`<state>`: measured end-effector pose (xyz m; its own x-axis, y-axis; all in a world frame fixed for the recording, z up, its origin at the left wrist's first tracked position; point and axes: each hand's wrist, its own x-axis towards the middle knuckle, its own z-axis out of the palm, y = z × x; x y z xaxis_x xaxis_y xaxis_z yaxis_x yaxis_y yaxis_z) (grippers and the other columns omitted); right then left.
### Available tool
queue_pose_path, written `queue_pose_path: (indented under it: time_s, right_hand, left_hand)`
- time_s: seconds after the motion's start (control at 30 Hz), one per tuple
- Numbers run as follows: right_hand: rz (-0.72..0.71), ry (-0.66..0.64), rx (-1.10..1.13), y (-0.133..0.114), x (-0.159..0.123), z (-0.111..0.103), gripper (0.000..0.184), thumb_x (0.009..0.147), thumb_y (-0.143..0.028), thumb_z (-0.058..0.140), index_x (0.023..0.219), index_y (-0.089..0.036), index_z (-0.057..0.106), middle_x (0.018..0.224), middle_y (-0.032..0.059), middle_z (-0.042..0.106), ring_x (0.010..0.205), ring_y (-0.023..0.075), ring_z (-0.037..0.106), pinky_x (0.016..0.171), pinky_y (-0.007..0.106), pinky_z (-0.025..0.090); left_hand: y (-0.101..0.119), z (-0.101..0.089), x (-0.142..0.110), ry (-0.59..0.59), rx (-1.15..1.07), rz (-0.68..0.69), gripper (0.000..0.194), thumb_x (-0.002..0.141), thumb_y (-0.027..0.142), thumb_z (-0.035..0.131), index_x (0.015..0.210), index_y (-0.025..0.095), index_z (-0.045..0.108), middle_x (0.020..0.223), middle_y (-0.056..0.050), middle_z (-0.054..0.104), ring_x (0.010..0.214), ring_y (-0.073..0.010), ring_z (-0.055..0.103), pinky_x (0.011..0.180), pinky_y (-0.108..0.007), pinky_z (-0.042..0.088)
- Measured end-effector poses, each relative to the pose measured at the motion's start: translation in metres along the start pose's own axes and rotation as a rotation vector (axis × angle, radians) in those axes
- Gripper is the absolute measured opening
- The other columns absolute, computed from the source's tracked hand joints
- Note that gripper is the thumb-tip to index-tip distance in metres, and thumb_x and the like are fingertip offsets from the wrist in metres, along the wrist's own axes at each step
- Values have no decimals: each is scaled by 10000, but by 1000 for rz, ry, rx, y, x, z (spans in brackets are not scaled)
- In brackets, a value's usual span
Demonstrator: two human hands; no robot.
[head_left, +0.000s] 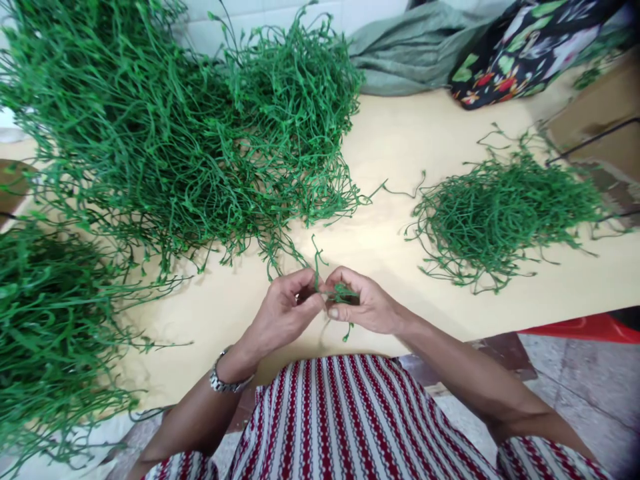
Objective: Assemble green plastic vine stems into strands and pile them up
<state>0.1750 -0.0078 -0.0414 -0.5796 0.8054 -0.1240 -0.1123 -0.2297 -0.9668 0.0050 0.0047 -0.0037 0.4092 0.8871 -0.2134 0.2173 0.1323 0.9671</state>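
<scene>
My left hand, a metal-banded watch on its wrist, pinches a thin green stem that stands up above the fingertips. Close beside it, my right hand has its fingers closed around a few green stems, and one small tip hangs down below them. The fingertips of both hands meet over the near part of the table. Just beyond my left hand lie loose stems from a large heap of green stems with small bud-like tips.
A smaller pile of stems lies at the right, near a cardboard box. Another heap spreads over the left side. Grey-green cloth and a floral black fabric rest at the back of the pale table.
</scene>
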Motion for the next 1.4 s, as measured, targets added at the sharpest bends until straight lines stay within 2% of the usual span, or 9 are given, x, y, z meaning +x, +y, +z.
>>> queue_pose_path:
  time_s: [0.23,0.4,0.5,0.6,0.83,1.17,1.23,1.33,1.4]
  right_hand:
    - [-51,69,-446,-13,-9,1,89,830,-217,521,893,-172,477,718,-32,473,636,77,425,571,192,342]
    - [-229,124,-717,-20,-13,1,67,871,-213,456,920,-169,469,745,-5,536,632,89,481,563,196,373]
    - [-318,122,-923,-19,-14,1,90,900,-214,391,924,-160,458,758,21,557,636,108,507,569,216,393]
    - [-400,126,-1076,-18,-16,2,125,913,-205,356,889,-143,462,756,45,560,653,127,523,584,236,407]
    - [-569,162,-984,-24,-21,2,169,903,-182,367,792,-153,492,638,5,521,558,104,466,520,214,374]
    - [-496,140,-884,-39,-34,-1,155,890,-207,412,795,-185,533,640,8,570,558,108,519,515,223,404]
    - [-480,226,-808,-41,-41,-9,131,883,-205,431,815,-198,542,654,5,581,555,106,527,494,219,405]
    - [-433,537,-744,-50,-53,-27,106,864,-167,471,842,-213,565,680,-1,587,524,88,512,448,203,380]
    - [-413,595,-859,-59,-60,-43,77,838,-172,524,839,-210,591,700,1,591,541,85,516,470,205,384]
  left_hand:
    - [0,-2,-2,-10,10,16,125,754,226,537,672,139,502,579,43,403,535,-73,343,491,-207,277]
    - [3,-3,-7,-35,312,87,115,784,251,546,755,143,573,564,42,410,535,-85,355,494,-218,268]
    - [6,-2,-12,4,496,186,170,810,226,509,683,133,573,552,29,424,537,-90,366,508,-231,271]
    - [10,0,-16,37,564,254,221,816,181,487,609,128,543,524,32,403,514,-83,361,506,-233,269]
    - [15,1,-21,47,398,279,225,781,120,537,562,135,489,493,57,367,468,-53,335,460,-199,266]
    - [22,6,-28,87,315,304,185,775,181,582,592,155,587,506,12,537,459,-84,441,455,-229,329]
    - [22,-3,-31,193,255,351,106,752,157,607,653,180,637,548,15,581,490,-93,486,469,-225,361]
    - [22,-19,-33,535,79,469,156,702,121,654,788,248,684,662,26,635,586,-111,538,511,-230,403]
    - [23,-27,-32,482,-14,399,154,672,134,686,777,246,696,681,7,639,609,-130,538,513,-253,401]
